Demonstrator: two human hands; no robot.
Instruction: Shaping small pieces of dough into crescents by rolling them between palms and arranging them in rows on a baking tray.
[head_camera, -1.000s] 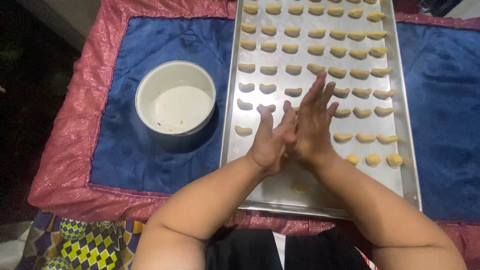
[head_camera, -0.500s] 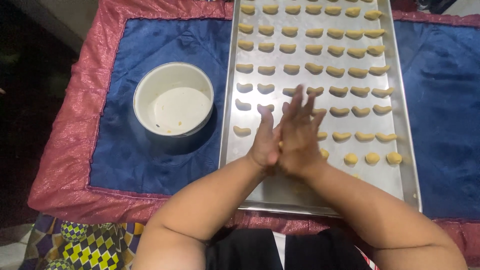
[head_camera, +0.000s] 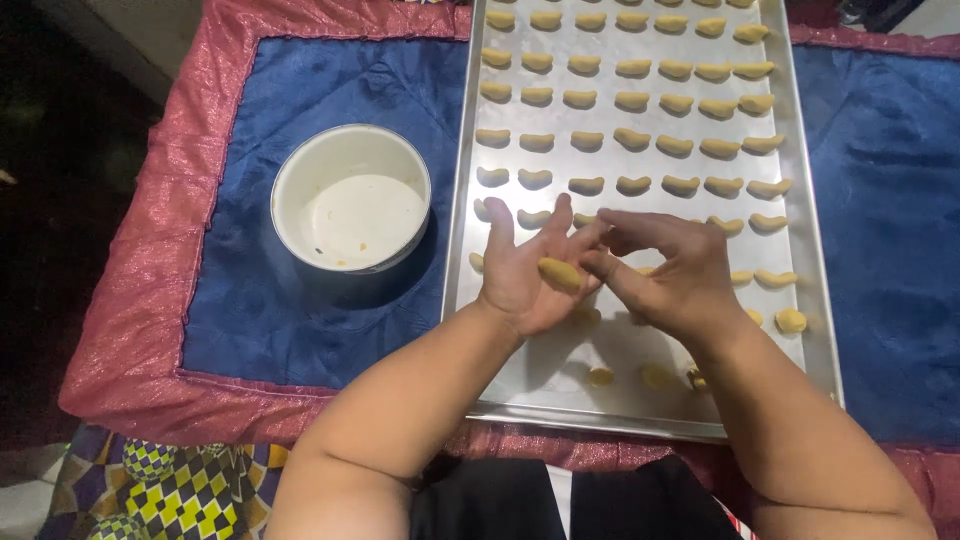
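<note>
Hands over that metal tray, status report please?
Left hand open, small yellow dough roll on its palm. Right hand beside it, fingertips close. Silver baking tray below; nothing blocking.

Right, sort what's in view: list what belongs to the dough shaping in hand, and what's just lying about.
In use:
left hand, open, palm up
dough roll lying on that palm
right hand reaching toward it
metal tray
shaped dough pieces in rows on the tray

Lying about:
white bowl, nearly empty
blue cloth with red border
patterned fabric
</note>
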